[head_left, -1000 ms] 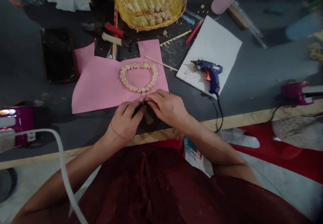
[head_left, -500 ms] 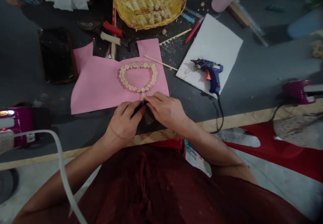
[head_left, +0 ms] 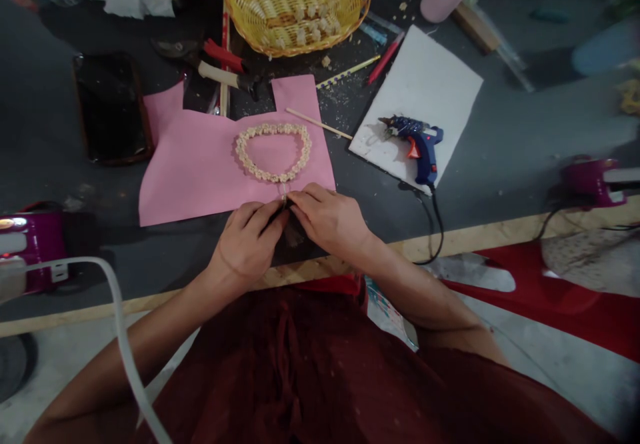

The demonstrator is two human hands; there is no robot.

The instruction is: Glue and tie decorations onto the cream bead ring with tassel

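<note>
A loop of small cream flower-like pieces point(head_left: 273, 129) lies on a pink sheet point(head_left: 195, 164), and a thin pale string point(head_left: 284, 189) runs from its near end down between my hands. My left hand point(head_left: 245, 241) is closed, thumb and fingers pinched at the string. Something dark shows between its fingers, too hidden to name. My right hand point(head_left: 327, 221) pinches the same spot from the other side, its fingertips against those of the left. Below the fingertips hangs a dim greyish tassel-like end point(head_left: 294, 234), close to the table's front edge.
Beyond the sheet stands a yellow wicker basket point(head_left: 280, 44) holding pale pieces. A blue glue gun point(head_left: 425, 151) rests on a white board point(head_left: 420, 77) at right. Pliers point(head_left: 220, 74), a thin stick point(head_left: 320, 124), a red pen point(head_left: 385, 61) and a phone point(head_left: 113, 107) lie around.
My hands stay almost in place, pinched at the string, with only a very slight shift of the fingers. The flower loop lies as before.
</note>
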